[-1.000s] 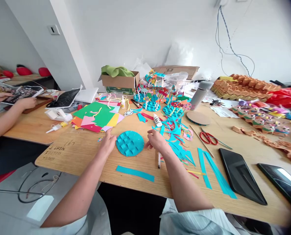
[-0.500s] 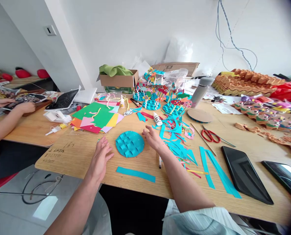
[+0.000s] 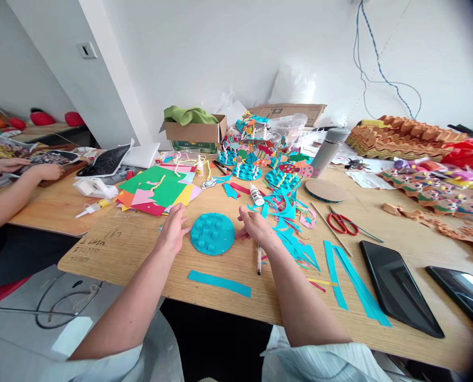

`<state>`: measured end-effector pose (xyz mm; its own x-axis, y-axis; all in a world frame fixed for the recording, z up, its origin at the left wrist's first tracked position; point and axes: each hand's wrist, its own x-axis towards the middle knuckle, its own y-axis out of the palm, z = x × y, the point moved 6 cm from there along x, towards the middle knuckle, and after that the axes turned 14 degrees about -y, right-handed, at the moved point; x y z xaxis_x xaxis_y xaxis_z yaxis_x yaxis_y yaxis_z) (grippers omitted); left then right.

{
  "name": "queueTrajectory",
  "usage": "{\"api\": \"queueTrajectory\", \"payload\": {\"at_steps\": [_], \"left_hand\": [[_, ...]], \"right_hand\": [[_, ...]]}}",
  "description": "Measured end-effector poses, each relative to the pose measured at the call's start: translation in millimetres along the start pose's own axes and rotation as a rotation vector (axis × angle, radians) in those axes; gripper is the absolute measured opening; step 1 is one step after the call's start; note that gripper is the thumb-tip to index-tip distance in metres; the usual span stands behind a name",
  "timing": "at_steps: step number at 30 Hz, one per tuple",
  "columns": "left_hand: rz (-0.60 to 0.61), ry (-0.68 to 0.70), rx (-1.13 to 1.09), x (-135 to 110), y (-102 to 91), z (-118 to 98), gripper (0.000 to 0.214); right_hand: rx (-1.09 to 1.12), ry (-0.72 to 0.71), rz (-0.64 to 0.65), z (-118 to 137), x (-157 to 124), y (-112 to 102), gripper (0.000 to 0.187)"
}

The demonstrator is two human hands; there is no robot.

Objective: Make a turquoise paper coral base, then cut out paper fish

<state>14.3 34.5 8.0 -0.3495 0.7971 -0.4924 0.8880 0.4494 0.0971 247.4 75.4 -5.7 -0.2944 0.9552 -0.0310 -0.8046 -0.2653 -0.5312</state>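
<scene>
A round blue paper disc (image 3: 213, 234) with rows of raised paper loops lies on the wooden table. My left hand (image 3: 174, 231) is beside its left edge, fingers apart, one fingertip very close to the rim. On the other side, my right hand (image 3: 254, 227) is open too, its fingertips near the right edge. Whether either hand touches the disc I cannot tell. In front of the disc lies a blue paper strip (image 3: 219, 283). A pen (image 3: 259, 260) rests under my right wrist, and a white glue bottle (image 3: 256, 194) lies just beyond that hand.
Blue paper scraps (image 3: 296, 246) and red scissors (image 3: 343, 221) lie to the right, near longer strips (image 3: 358, 281) and a black phone (image 3: 399, 286). Behind stand decorated blue paper models (image 3: 246, 170) and a grey bottle (image 3: 330, 151). Coloured sheets (image 3: 163, 185) are left; another person's hands (image 3: 47, 172) work farther left.
The disc now sits at a different angle, its loops running another way. My left hand has moved up and right, closer to the disc; my right hand's fingers have bent inward toward its edge.
</scene>
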Motion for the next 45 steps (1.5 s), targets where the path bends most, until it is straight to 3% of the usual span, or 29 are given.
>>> {"api": "queueTrajectory", "payload": {"at_steps": [4,8,14,20,27,34,39,45], "left_hand": [[0.013,0.051,0.032,12.6,10.1,-6.3,0.035],[0.008,0.065,0.065,-2.2,-1.7,-1.7,0.038],[0.017,-0.042,0.009,-42.8,-25.2,9.8,0.041],[0.042,-0.109,-0.071,-53.4,-19.4,15.4,0.039],[0.055,-0.087,-0.143,-40.2,-10.1,11.8,0.035],[0.025,0.030,-0.137,-1.2,5.4,-6.9,0.033],[0.034,0.106,-0.069,22.7,17.0,-12.2,0.037],[0.020,0.209,0.005,24.2,6.4,-2.4,0.041]], "right_hand": [[-0.106,0.026,-0.061,0.5,-0.1,-9.7,0.064],[-0.012,-0.023,-0.197,1.5,2.9,-16.3,0.048],[0.163,-0.075,-0.165,0.0,6.6,-0.4,0.047],[0.154,-0.070,-0.148,0.6,7.1,4.6,0.052],[0.179,-0.036,-0.142,0.7,3.4,-0.7,0.058],[0.118,-0.022,-0.179,-11.9,5.4,-11.2,0.066],[0.001,-0.009,-0.225,-8.9,2.4,-19.4,0.060],[-0.074,-0.116,-0.309,6.5,1.0,-22.0,0.046]]}}
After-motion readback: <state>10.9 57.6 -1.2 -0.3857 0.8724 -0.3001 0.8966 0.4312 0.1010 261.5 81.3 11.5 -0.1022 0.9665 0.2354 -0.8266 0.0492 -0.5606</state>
